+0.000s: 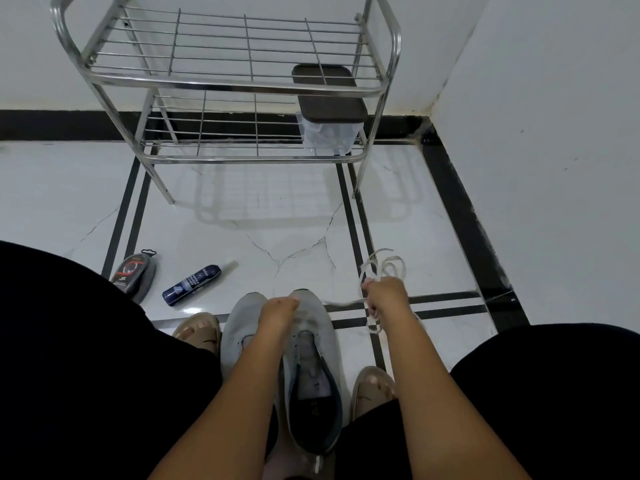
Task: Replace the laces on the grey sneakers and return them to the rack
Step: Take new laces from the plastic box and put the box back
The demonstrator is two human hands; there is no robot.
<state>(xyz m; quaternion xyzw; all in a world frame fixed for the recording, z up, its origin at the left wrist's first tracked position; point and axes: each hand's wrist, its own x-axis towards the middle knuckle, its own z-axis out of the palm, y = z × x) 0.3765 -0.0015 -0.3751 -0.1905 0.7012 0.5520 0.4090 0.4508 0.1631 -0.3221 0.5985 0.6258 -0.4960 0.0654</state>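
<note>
We're looking down at two grey sneakers (304, 362) sitting side by side on the white tiled floor (277, 220), toes pointing away, between our sandalled feet. The left sneaker (242, 327) is mostly hidden under our left forearm; the right sneaker (313, 375) is showing its open collar and dark lining.

Left hand (278, 311) is resting on the toe end of the eyelet area, fingers curled down at the upper. We cannot tell whether that grip is clamped on anything, since the fingertips are hidden.

Right hand (386, 294) is sitting off to the right of the sneakers, grip clamped on a white lace (384, 265). Loops of it are bunching above the fist, more is hanging below, and one blurred strand is running left toward the sneaker.

The steel wire rack (225, 84) is standing ahead against the wall, well apart from the sneakers. On its lower shelf, right end, a clear container (325, 135) with a dark lid is sitting.

On the floor to the left: a dark blue spray bottle (192, 280) lying on its side, and beside it a grey shoe-polish sponge case (135, 275) just by our left knee.
</note>
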